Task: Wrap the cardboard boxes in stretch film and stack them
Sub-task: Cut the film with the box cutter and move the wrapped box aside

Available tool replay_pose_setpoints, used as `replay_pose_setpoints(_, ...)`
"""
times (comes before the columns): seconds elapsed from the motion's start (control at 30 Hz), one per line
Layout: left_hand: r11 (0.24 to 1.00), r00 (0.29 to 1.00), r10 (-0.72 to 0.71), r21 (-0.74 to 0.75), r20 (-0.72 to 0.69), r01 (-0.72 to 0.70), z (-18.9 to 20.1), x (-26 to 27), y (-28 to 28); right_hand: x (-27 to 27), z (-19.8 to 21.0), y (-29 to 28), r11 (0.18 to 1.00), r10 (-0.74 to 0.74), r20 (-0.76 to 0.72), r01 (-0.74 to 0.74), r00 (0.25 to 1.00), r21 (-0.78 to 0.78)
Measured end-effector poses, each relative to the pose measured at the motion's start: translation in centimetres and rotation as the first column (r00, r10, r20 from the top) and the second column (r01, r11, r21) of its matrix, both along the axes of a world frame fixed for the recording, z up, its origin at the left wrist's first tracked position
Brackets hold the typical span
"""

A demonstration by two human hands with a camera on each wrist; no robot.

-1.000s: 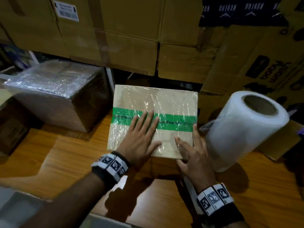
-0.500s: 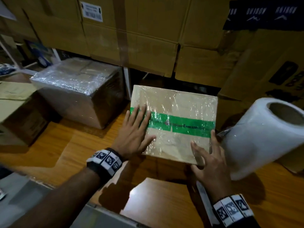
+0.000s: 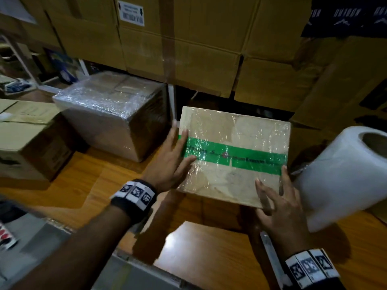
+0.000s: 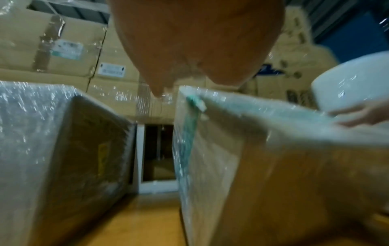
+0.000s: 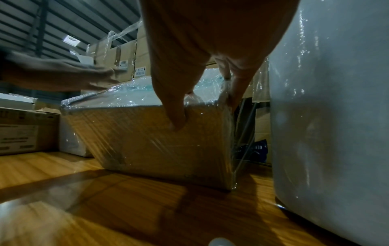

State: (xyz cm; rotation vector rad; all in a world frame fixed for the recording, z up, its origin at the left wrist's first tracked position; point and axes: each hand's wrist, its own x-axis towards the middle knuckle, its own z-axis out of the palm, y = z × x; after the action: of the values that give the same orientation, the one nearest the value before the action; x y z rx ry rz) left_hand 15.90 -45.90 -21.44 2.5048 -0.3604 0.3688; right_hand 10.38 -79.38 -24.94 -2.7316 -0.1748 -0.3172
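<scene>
A cardboard box with a green tape band (image 3: 234, 155), covered in stretch film, sits on the wooden table (image 3: 88, 185). My left hand (image 3: 173, 162) lies flat at the box's left edge, fingers straight, thumb on the top. My right hand (image 3: 276, 201) is at the near right corner, with straight fingers on the top. In the right wrist view its thumb (image 5: 179, 116) presses the box's front face (image 5: 147, 141). The white stretch film roll (image 3: 343, 176) stands just right of the box. A strip of film (image 5: 238, 149) still joins roll and box.
A second film-wrapped box (image 3: 113, 109) stands to the left, a narrow gap (image 4: 157, 149) away. A plain cardboard box (image 3: 27, 139) sits at the far left. Large stacked cartons (image 3: 188, 49) wall off the back. Bare wood lies in front of the box.
My left hand has slid from the middle of the box top to its left edge. My right hand has stayed at the near right corner. The roll has not moved.
</scene>
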Motion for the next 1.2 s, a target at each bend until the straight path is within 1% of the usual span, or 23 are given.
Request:
replay_pose_setpoints(0.07,0.987,0.994,-0.074,-0.151,-0.081,0.061,-2.3,-1.1,-0.5,0.0,0.0,0.0,1.0,0.002,0.003,-0.002,1.0,0.002)
replay_pose_setpoints(0.13,0.973,0.987,-0.124,-0.205,-0.103,0.101,-3.5,-3.8,-0.6,0.0,-0.2,-0.2,1.0,0.009,0.008,-0.009,1.0,0.006)
replay_pose_setpoints(0.2,0.975,0.962,-0.178,-0.169,-0.208,0.144,-3.9,-6.5,-0.1,-0.2,-0.3,-0.5,1.0,-0.001,-0.011,0.001,1.0,0.005)
replay_pose_setpoints(0.23,0.982,0.951,-0.175,-0.118,-0.255,0.149,-3.7,-7.8,0.3,-0.3,-0.3,-0.5,1.0,-0.001,-0.016,0.001,1.0,0.005)
replay_pose_setpoints(0.27,0.99,0.957,-0.139,-0.045,-0.254,0.132,-3.1,-8.5,0.6,-0.3,-0.3,-0.6,1.0,0.001,-0.013,-0.001,1.0,0.005)
replay_pose_setpoints(0.3,0.997,0.981,-0.069,0.031,-0.183,0.076,-2.3,-8.7,0.9,-0.3,-0.2,-0.6,1.0,0.003,-0.011,-0.003,1.0,0.004)
replay_pose_setpoints(0.33,0.996,0.998,0.014,0.089,-0.058,-0.009,-1.5,-8.3,1.0,-0.2,-0.1,-0.5,1.0,0.003,-0.01,-0.003,1.0,0.002)
replay_pose_setpoints(0.4,0.978,0.976,0.111,0.153,0.186,-0.141,-0.3,-5.9,0.5,0.0,0.2,-0.1,1.0,-0.004,-0.015,0.005,1.0,0.003)
replay_pose_setpoints(0.47,0.942,0.969,0.115,0.287,0.216,-0.176,0.3,-2.4,-1.2,0.1,0.4,0.1,1.0,-0.01,-0.022,0.01,1.0,0.01)
replay_pose_setpoints(0.53,0.898,0.983,0.111,0.41,0.143,-0.161,-0.1,0.1,-3.5,0.1,0.5,0.2,1.0,-0.006,-0.017,0.006,1.0,0.015)
replay_pose_setpoints(0.6,0.882,0.995,0.074,0.462,0.068,-0.097,-1.6,-0.3,-4.8,0.2,0.7,0.2,1.0,0.005,-0.013,-0.005,1.0,0.011)
replay_pose_setpoints(0.63,0.874,1.0,0.004,0.485,0.026,-0.016,-2.6,-1.5,-5.1,0.4,0.9,0.1,1.0,0.01,-0.012,-0.01,1.0,0.009)
replay_pose_setpoints(0.7,0.832,0.976,-0.212,0.514,-0.053,0.208,-4.1,-5.3,-5.5,0.6,1.2,0.0,1.0,0.004,-0.022,-0.004,1.0,0.015)
replay_pose_setpoints(0.73,0.823,0.953,-0.292,0.486,-0.085,0.296,-4.2,-7.1,-5.3,0.6,1.2,0.0,1.0,0.006,-0.027,-0.006,1.0,0.015)
replay_pose_setpoints(0.77,0.839,0.938,-0.336,0.427,-0.08,0.337,-3.9,-7.8,-5.0,0.6,1.1,0.0,1.0,0.013,-0.025,-0.013,1.0,0.016)
replay_pose_setpoints(0.83,0.902,0.948,-0.319,0.311,0.011,0.3,-1.9,-6.2,-5.2,0.6,1.1,-0.1,1.0,0.016,-0.022,-0.015,1.0,0.018)
replay_pose_setpoints(0.87,0.921,0.964,-0.258,0.318,0.065,0.225,-0.5,-4.5,-5.6,0.7,1.1,-0.1,1.0,0.015,-0.027,-0.015,1.0,0.017)
replay_pose_setpoints(0.93,0.901,0.987,-0.13,0.427,0.091,0.079,1.3,-0.5,-6.3,0.7,0.9,-0.1,1.0,0.013,-0.022,-0.013,1.0,0.013)
replay_pose_setpoints(0.97,0.868,0.994,-0.097,0.493,0.056,0.057,1.5,0.8,-6.7,0.7,0.9,-0.2,1.0,0.008,-0.021,-0.007,1.0,0.011)
replay_pose_setpoints(1.03,0.809,0.993,-0.118,0.578,-0.019,0.107,-0.1,0.8,-7.0,0.7,1.0,-0.1,1.0,0.005,-0.022,-0.005,1.0,0.005)
replay_pose_setpoints(1.1,0.757,0.962,-0.269,0.606,-0.056,0.247,-2.5,-1.9,-6.8,0.8,1.0,-0.3,1.0,0.018,-0.009,-0.018,1.0,0.001)
replay_pose_setpoints(1.17,0.783,0.898,-0.416,0.447,-0.141,0.433,-2.4,-4.8,-5.8,0.9,0.9,-0.4,1.0,0.018,-0.008,-0.018,1.0,0.008)
replay_pose_setpoints(1.2,0.827,0.894,-0.434,0.345,-0.108,0.443,-1.7,-4.9,-5.1,0.9,0.9,-0.4,1.0,0.017,-0.013,-0.017,1.0,0.011)
